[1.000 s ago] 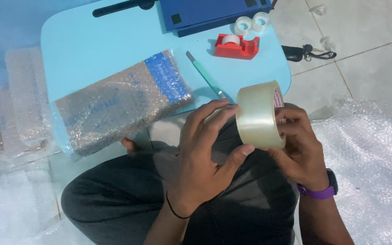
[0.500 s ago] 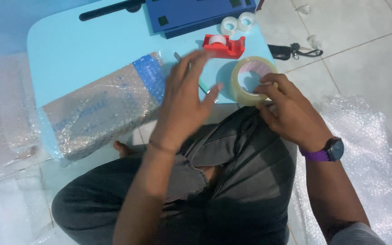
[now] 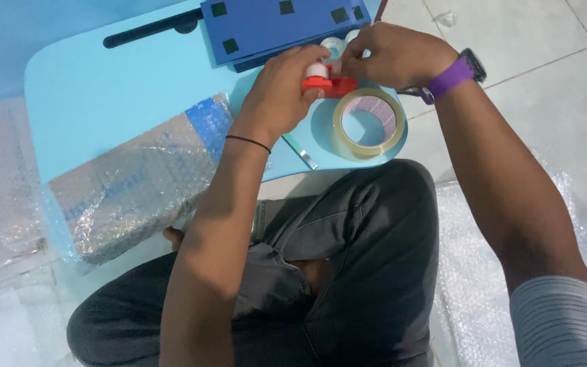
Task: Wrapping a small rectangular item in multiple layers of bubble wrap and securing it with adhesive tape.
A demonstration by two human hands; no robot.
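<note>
Left hand [image 3: 283,92] gripping red tape dispenser [image 3: 329,84] at far edge of light blue desk [image 3: 103,102], grip clamped on it. Right hand [image 3: 392,54] touching dispenser, fingers curled; grip unclear. Clear tape roll [image 3: 368,122] lying flat just beside. Bubble-wrapped parcel [image 3: 137,187] lying at left.

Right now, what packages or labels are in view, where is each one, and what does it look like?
Bubble-wrapped package: left on the light blue table, overhanging its front edge; flat, rectangular, silvery with a blue end.
Label inside the packing tape roll: pale ring around the core, beside the red tape dispenser both hands touch.
</note>
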